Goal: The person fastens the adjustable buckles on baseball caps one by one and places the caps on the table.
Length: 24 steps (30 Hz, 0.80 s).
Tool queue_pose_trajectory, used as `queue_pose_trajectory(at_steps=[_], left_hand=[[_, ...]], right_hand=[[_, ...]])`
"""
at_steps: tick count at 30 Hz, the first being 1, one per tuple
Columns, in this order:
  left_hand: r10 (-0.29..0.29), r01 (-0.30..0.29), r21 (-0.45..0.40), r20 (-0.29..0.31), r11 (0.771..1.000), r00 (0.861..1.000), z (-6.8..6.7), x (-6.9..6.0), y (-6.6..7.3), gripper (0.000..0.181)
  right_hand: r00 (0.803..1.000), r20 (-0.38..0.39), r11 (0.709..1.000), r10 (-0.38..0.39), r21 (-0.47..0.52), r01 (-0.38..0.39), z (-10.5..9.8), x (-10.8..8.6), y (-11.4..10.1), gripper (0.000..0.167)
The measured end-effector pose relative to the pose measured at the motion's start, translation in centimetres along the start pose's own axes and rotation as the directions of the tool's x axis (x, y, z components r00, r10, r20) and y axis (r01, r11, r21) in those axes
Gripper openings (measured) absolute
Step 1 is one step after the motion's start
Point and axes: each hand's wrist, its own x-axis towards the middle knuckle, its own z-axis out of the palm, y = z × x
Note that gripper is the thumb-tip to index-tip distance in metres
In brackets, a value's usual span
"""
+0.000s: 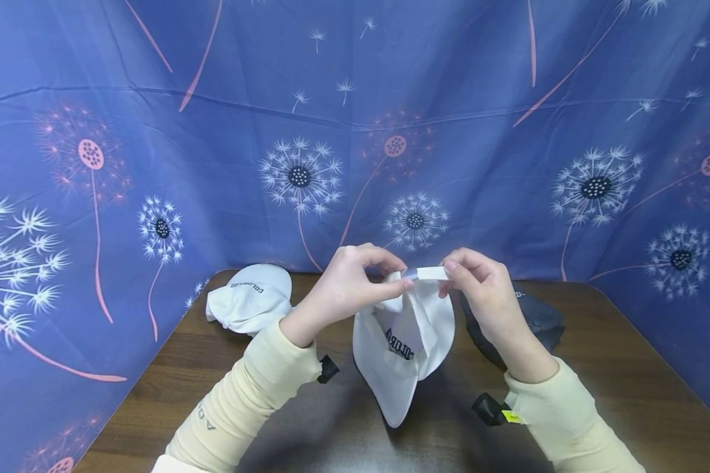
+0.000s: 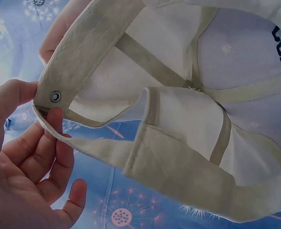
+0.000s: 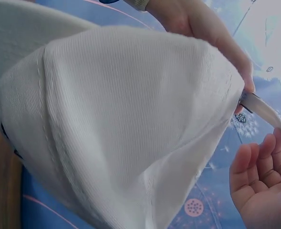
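A white baseball cap [image 1: 434, 328] hangs above the table, its brim pointing down and its dark lettering upside down. My left hand [image 1: 352, 279] pinches the cap's back strap by the small metal buckle [image 1: 411, 272]. Farther right, the fingertips of my right hand [image 1: 482, 282] pinch the free end of the white strap [image 1: 432, 273], which is stretched between the hands. In the left wrist view the cap's inside shows, with seams and a metal eyelet [image 2: 55, 96] beside the left fingers. The right wrist view shows the cap's outer crown [image 3: 126, 109] and the strap end [image 3: 264, 112].
Another white cap [image 1: 251, 299] with lettering lies at the table's back left. A dark cap [image 1: 541, 318] sits at the back right, partly behind the right forearm. Behind the brown wooden table [image 1: 615, 394] hangs a blue dandelion-patterned cloth [image 1: 485, 144].
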Motion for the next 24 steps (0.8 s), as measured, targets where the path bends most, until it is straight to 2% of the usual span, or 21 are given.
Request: queue_pose_trajectory(at_steps=[9, 16, 24], left_hand=[[0.027, -0.025, 0.083, -0.033, 0.996, 0.999, -0.6, 0.6, -0.3, 0.016], [-0.001, 0.003, 0.090, -0.024, 0.996, 1.000, -1.0, 1.2, -0.4, 0.020], [-0.032, 0.039, 0.115, -0.059, 0.993, 0.998, -1.3, 1.6, -0.1, 0.024]], right_hand=[[0.999, -0.006, 0.999, -0.031, 0.043, 0.031, -0.6, 0.4, 0.0, 0.016], [0.999, -0.029, 0.999, 0.028, 0.043, -0.027, -1.0, 1.0, 0.3, 0.019], [0.996, -0.035, 0.997, 0.078, 0.032, -0.077, -1.5, 1.6, 0.6, 0.019]])
